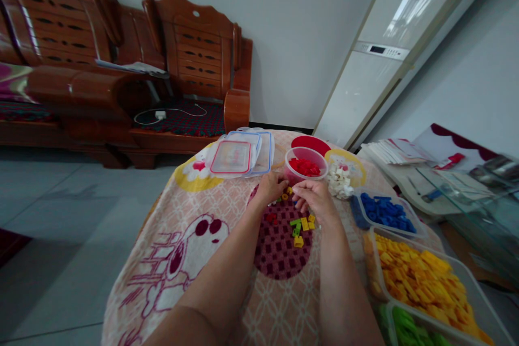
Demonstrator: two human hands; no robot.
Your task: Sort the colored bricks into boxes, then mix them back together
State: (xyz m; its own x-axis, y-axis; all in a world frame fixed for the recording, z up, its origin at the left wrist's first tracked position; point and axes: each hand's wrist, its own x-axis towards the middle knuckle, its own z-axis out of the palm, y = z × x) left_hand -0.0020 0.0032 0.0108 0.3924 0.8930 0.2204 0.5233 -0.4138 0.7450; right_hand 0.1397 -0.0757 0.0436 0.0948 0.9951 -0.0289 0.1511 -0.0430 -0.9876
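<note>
My left hand (272,186) is low over the table with its fingers curled down at a small group of loose building bricks. Close to its right, my right hand (315,199) has thumb and fingers drawn together. What either hand holds, if anything, is too small or hidden to make out. Yellow bricks (284,196) lie between the hands, with a few red bricks (271,218) nearer me. Just below my right hand are green bricks (297,229) and a yellow brick (299,241). Beyond the hands stands a round tub (307,174) of red bricks.
White bricks (340,181) are heaped right of the tub. Boxes of blue bricks (387,212), yellow bricks (425,275) and green bricks (417,330) line the right side. Stacked clear lids (231,157) lie at the back left, on a patterned cloth (279,303).
</note>
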